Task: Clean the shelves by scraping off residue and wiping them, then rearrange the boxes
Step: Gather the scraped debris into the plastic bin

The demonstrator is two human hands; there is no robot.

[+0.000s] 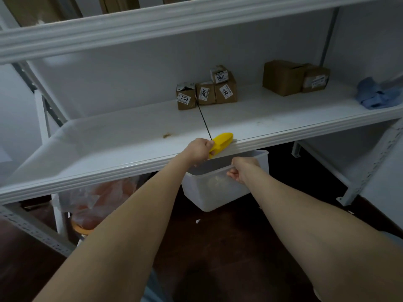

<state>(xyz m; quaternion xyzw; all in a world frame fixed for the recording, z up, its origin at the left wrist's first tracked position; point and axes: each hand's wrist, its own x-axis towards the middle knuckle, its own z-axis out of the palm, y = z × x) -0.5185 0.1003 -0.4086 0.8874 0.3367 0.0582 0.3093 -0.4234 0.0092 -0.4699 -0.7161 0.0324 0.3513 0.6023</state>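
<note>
The left hand [199,149] is curled tight around the handle of a yellow scraper [222,141], whose blade end lies on the front lip of the shelf [109,153]. At about four o'clock from it, the right hand [239,171] grips the near rim of a clear plastic tub [218,192], held just under the shelf edge, likely to catch scrapings.

A brown spot [166,135] sits on the shelf at ten o'clock from the left hand, not yet scraped, and a faint smudge shows at two o'clock. Four small labelled boxes [206,92] are clustered at the back at twelve o'clock. Two larger boxes [283,77] stand well apart from them at one o'clock, and a blue cloth [375,94] lies bunched at the far right end.

The job looks early: scraping is under way, residue is left, the cloth is untouched so wiping is likely still to come, and the boxes have yet to be rearranged.
</note>
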